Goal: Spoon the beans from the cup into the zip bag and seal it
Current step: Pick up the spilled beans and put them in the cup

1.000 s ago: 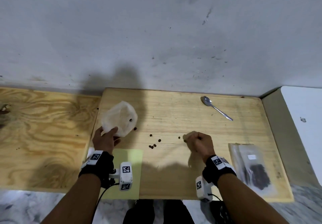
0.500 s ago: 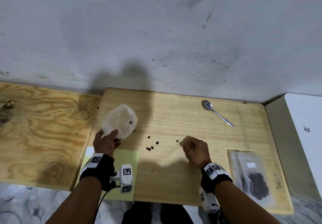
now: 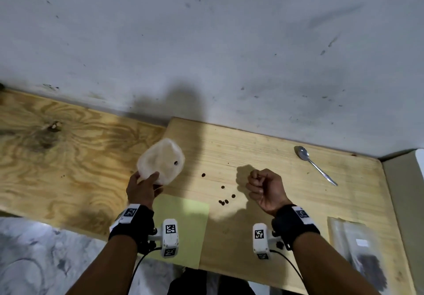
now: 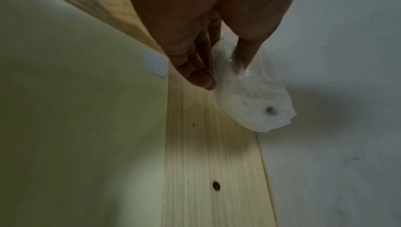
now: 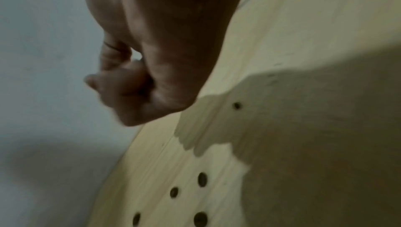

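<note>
Beans (image 3: 226, 199) lie scattered on the surface (image 3: 275, 157) between the hands. The left hand (image 3: 141, 190) pinches the crumpled cup (image 3: 160, 161), one bean inside. The right hand (image 3: 266, 188) is clenched; contents unclear. Tilting the cup risks spilling that bean.

A pale wooden board (image 3: 286, 173) lies against a scuffed grey wall (image 3: 206, 42); a darker, swirl-grained plywood sheet (image 3: 57, 157) adjoins the board's left edge; a light green paper sheet (image 3: 190, 214) rests on the board's near left corner; a white surface (image 3: 419, 163) stands beyond the board's right edge.
</note>
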Available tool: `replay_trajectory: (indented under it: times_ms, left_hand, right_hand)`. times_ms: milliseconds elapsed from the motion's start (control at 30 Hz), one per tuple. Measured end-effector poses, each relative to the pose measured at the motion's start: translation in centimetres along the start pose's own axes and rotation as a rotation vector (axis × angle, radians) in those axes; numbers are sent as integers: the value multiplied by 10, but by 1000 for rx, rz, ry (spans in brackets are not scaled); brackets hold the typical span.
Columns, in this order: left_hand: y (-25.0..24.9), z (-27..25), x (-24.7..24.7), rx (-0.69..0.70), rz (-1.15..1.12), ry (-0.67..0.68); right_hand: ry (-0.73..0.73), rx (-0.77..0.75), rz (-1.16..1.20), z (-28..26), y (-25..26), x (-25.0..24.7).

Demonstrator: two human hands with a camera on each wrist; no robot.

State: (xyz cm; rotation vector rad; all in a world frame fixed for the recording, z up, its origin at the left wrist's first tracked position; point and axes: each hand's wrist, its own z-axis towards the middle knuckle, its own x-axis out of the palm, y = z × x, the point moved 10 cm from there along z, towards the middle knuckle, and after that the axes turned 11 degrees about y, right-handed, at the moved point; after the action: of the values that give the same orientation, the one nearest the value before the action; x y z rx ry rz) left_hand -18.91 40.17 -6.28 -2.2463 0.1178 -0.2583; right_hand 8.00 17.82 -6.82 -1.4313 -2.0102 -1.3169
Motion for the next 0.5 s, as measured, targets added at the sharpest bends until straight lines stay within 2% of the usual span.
replay_trajectory:
  times_ms: [100, 133, 200, 267, 400, 500]
  left_hand:
    - [-6, 7, -21, 1, -26, -24]
    - [-8, 9, -28, 2, -36, -35]
    - [-10, 13, -41, 4, -51, -58]
    - [-11, 17, -49, -3, -81, -63]
    - [-17, 23, -59, -3, -55, -59]
    - [-18, 30, -69, 3, -24, -78]
  right_hand:
    - [-223, -12, -600, 22, 11, 17]
    - [-256, -72, -787, 30, 16, 29]
    - [-211, -176, -1048, 50, 12, 53]
    - [-163, -197, -1192, 70, -3, 58]
    - [-218, -39, -1302, 97, -34, 43]
    - [-240, -83, -1404, 99, -37, 50]
